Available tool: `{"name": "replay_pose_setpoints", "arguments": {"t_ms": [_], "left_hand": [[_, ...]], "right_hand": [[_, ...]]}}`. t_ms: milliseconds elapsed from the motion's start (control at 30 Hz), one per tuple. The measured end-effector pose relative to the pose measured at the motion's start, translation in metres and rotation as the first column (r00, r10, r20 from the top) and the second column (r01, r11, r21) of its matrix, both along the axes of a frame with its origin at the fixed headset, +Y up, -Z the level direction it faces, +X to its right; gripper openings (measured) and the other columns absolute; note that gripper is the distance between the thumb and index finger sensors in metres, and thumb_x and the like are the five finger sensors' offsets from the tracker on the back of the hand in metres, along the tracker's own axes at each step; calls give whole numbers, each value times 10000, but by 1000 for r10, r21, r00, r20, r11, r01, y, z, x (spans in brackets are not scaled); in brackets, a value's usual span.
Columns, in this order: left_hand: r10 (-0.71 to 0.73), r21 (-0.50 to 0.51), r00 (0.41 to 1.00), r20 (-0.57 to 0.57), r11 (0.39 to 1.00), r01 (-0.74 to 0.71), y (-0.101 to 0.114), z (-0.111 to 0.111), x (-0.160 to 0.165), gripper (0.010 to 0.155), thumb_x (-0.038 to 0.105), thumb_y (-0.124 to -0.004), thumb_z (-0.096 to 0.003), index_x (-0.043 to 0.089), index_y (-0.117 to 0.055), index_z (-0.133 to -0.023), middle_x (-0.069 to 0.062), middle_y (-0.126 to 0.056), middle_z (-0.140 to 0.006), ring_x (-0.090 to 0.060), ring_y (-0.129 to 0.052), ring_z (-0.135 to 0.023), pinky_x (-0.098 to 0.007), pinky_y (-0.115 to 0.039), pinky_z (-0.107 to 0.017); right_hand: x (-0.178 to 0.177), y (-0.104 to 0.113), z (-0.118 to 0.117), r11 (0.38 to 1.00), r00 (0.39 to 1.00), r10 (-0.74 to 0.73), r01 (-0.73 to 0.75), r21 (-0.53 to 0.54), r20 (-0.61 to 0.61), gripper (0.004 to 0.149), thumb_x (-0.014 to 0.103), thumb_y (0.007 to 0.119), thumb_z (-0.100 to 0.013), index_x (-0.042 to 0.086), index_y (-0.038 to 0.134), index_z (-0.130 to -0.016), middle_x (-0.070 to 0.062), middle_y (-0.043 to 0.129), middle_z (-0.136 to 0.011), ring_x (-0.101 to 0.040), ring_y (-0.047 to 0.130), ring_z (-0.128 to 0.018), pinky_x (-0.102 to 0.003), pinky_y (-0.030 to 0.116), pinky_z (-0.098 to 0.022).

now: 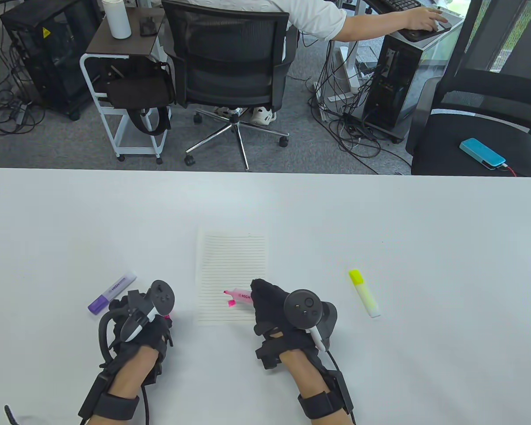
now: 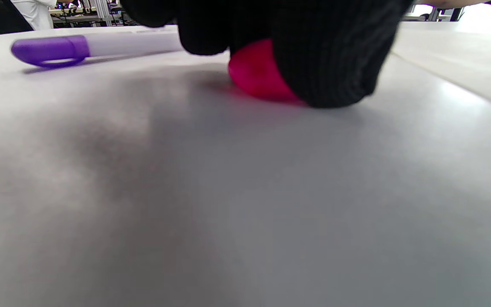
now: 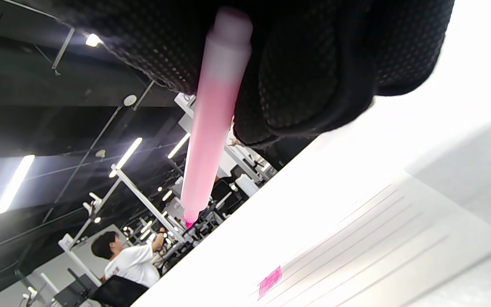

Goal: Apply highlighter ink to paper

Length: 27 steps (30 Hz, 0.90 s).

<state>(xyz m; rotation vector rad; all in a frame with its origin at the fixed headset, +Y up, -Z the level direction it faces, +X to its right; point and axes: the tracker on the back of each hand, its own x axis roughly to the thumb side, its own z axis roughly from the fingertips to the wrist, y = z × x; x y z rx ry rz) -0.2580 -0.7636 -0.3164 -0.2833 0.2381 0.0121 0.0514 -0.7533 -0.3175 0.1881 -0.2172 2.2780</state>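
Observation:
A lined sheet of paper (image 1: 232, 265) lies in the middle of the white table. My right hand (image 1: 265, 301) grips an uncapped pink highlighter (image 1: 240, 295) over the sheet's lower part, tip pointing left. In the right wrist view the highlighter (image 3: 211, 123) has its tip lifted off the paper (image 3: 377, 238). A short pink mark (image 1: 231, 303) sits on the paper just below the tip; it also shows in the right wrist view (image 3: 270, 280). My left hand (image 1: 152, 321) rests on the table left of the sheet and holds the pink cap (image 2: 258, 76) under its fingers.
A capped purple highlighter (image 1: 112, 293) lies just left of my left hand and shows in the left wrist view (image 2: 92, 47). A capped yellow highlighter (image 1: 364, 293) lies right of my right hand. Office chairs and a person are beyond the table's far edge.

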Motion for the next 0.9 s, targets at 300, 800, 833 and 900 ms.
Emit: {"name": "replay_pose_setpoints", "arguments": {"t_ms": [300, 800, 833, 900], "left_hand": [[82, -58, 996, 28, 995, -81, -4, -6, -12, 647, 465, -881, -407, 93, -694, -902, -119, -484, -1082, -428, -380, -1008, -699, -255, -718], [199, 356, 932, 303, 884, -305, 37, 18, 10, 625, 479, -891, -393, 194, -675, -906, -61, -716, -1013, -363, -678, -977, -691, -458, -729], [232, 359, 912, 337, 864, -352, 38, 19, 11, 623, 481, -894, -388, 204, -679, -904, -48, -759, -983, -347, -737, -952, -681, -503, -724], [298, 357, 875, 381, 826, -436, 39, 20, 12, 620, 476, -904, -378, 218, -685, -898, -37, -828, -923, -317, -834, -894, -655, -582, -706]], "right_hand": [[-5, -3, 0, 1000, 1000, 16, -16, -5, -13, 375, 309, 836, -492, 150, 889, -827, -181, 993, -646, -363, 980, -385, -615, 756, -501], [-3, 5, 3, 988, 986, -153, 154, 20, -61, 378, 325, 828, -494, 175, 877, -838, -158, 987, -666, -345, 980, -406, -599, 761, -519], [-3, 6, 4, 986, 984, -160, 163, 34, -74, 378, 327, 828, -494, 181, 875, -839, -154, 985, -670, -344, 979, -410, -598, 760, -524], [-3, 9, 5, 982, 980, -177, 182, 53, -93, 378, 333, 824, -495, 192, 871, -842, -144, 984, -677, -336, 982, -414, -592, 763, -530]]}}
